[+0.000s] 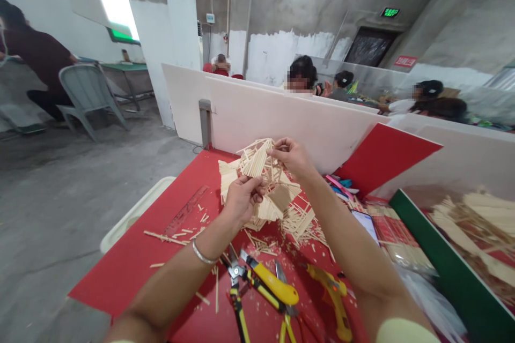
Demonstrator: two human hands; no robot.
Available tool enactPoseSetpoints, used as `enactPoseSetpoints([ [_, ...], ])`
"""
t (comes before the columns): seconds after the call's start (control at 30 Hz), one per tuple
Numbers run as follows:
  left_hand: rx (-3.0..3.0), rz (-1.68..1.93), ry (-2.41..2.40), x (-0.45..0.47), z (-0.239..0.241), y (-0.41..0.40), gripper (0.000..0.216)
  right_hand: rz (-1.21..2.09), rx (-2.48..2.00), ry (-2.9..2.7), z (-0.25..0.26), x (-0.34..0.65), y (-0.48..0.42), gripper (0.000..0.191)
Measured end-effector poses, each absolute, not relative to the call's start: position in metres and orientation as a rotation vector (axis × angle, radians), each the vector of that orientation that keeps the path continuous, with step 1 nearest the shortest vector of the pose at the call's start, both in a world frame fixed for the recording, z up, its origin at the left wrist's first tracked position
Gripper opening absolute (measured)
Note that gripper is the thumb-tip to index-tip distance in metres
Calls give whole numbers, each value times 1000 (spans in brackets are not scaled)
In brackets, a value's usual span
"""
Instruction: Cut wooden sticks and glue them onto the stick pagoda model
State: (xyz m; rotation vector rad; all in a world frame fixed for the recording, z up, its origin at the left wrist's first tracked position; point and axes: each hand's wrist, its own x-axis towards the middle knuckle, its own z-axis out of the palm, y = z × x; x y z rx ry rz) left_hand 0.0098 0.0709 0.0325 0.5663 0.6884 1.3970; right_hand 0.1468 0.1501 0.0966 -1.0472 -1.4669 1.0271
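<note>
A model built from thin pale wooden sticks [256, 161] rises over the red table, with a fan-like slatted panel on its upper part. My left hand [242, 199] is closed with thumb and fingers at the lower edge of that panel. At the model's upper right, my right hand [293, 156] pinches near the top end of the sticks. Exactly what lies between the fingertips is partly hidden. Wider slatted parts [276, 201] spread out below the hands. Loose cut sticks [301, 222] lie heaped to the right of the model.
Cutting pliers [236, 273], a yellow-handled knife [277, 283] and a yellow glue gun [332, 292] lie near me on the red table [132, 257]. A ruler [187, 209] is at left. White partition boards [273, 118] stand behind; a phone [365, 225] and bagged sticks [396, 236] lie right.
</note>
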Motion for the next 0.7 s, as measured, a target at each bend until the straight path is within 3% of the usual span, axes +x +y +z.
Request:
enactPoseSetpoints([
  [0.3, 449, 1356, 695, 6, 35, 74, 11, 1008, -1059, -1447, 96, 144, 148, 39],
  [0.7, 546, 1397, 663, 10, 27, 77, 20, 1019, -1049, -1445, 96, 144, 148, 41],
])
